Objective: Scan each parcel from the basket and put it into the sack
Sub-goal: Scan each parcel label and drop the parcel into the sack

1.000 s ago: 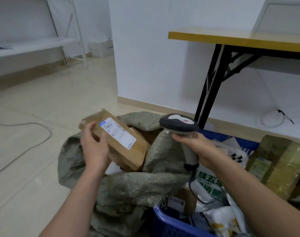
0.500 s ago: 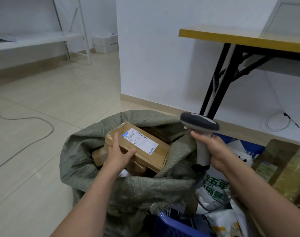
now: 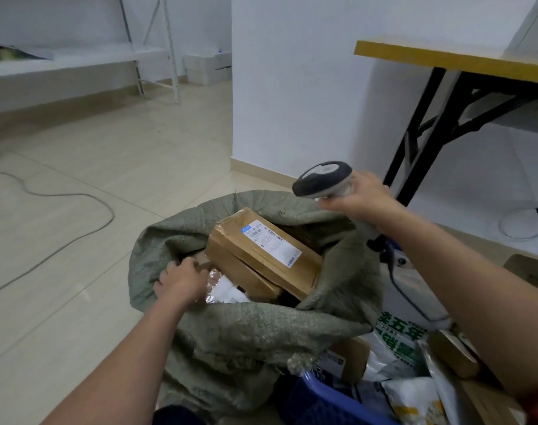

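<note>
"How far along was the person?"

"The brown cardboard parcel with a white label [image 3: 261, 253] lay inside the green woven sack [image 3: 231, 326], on top of other boxes. The left hand [image 3: 180, 279] was in the sack's mouth, fingers curled; whether it gripped anything, one couldn't tell."

"And what was left?"

"The right hand [image 3: 358, 200] clasped the grey handheld scanner [image 3: 321, 179] above the sack. Beside the sack, the blue plastic basket [image 3: 323, 403] held more packets, apparently unscanned."

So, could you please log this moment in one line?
left hand: in sack beside box, grip unclear | right hand: holds scanner | box: in sack, label up | basket: parcels inside
</note>
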